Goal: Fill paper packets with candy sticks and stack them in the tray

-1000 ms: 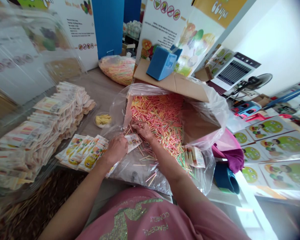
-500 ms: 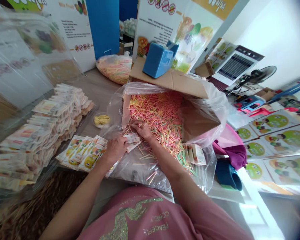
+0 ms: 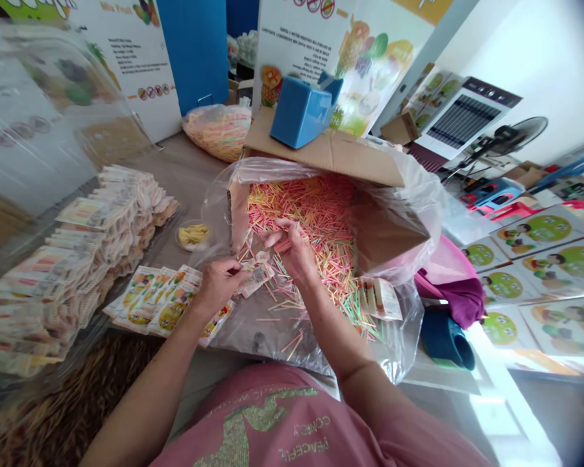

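Note:
My left hand [image 3: 220,284] is closed on the edge of a small printed packet [image 3: 257,275], which points to the right. Just beyond it, my right hand [image 3: 298,251] is over the near left part of the heap of thin coloured sticks [image 3: 316,201], its fingers apart. Pink sticks show close by those fingers; whether any touch them I cannot tell. The sticks fill a cardboard box [image 3: 389,237] lined with clear plastic. Flat printed packets [image 3: 168,301] lie fanned out beside my left wrist, partly under the forearm.
Rows of stacked packets [image 3: 87,240] cover the table's left side. A small bowl [image 3: 193,235] of yellow pieces stands left of the box. On the box flap sits a blue tape dispenser [image 3: 302,111]. A few packets [image 3: 379,298] lie at the box's near right corner.
My right hand has moved up and right, away from the packet, and its fingers have opened. My left hand still holds the packet, slightly further left.

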The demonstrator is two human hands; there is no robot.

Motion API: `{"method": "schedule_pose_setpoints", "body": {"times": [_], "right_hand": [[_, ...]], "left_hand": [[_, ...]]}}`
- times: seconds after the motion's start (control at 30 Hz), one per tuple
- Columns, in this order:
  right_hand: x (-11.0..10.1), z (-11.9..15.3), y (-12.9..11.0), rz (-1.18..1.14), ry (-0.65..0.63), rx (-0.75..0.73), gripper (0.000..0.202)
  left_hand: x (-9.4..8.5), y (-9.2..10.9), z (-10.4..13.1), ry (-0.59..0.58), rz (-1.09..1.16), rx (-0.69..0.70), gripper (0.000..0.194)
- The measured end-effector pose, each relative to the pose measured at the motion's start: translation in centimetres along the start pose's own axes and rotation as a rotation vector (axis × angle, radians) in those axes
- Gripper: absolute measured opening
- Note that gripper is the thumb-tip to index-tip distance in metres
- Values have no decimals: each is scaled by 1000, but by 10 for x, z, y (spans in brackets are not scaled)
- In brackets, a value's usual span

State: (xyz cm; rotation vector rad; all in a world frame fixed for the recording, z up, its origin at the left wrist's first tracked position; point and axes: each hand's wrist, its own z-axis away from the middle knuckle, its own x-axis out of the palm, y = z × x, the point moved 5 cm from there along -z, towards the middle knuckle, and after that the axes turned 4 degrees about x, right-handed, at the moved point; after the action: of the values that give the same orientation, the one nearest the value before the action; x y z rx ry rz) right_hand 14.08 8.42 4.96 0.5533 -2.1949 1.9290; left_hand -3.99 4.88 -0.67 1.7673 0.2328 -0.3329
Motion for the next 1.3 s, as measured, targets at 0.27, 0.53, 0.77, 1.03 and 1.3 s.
{"method": "schedule_pose_setpoints", "body": {"times": [0.27, 0.53, 0.77, 1.03, 1.3], "right_hand": [[16, 14, 6, 101, -99, 70, 60], [16, 15, 7, 227, -167, 127, 61], [18, 14, -13, 497, -310, 132, 66], [18, 18, -17, 610, -343, 142, 70], [18, 17, -17, 275, -187, 105, 75]], "left_hand": [[6, 19, -1, 32, -59, 120, 17], [19, 16, -4, 13, -57, 236, 15], [24, 21, -2, -51, -174, 350, 23], [27, 12, 1, -2, 64, 226, 25], [65, 11, 4, -196, 636, -153, 37]]}}
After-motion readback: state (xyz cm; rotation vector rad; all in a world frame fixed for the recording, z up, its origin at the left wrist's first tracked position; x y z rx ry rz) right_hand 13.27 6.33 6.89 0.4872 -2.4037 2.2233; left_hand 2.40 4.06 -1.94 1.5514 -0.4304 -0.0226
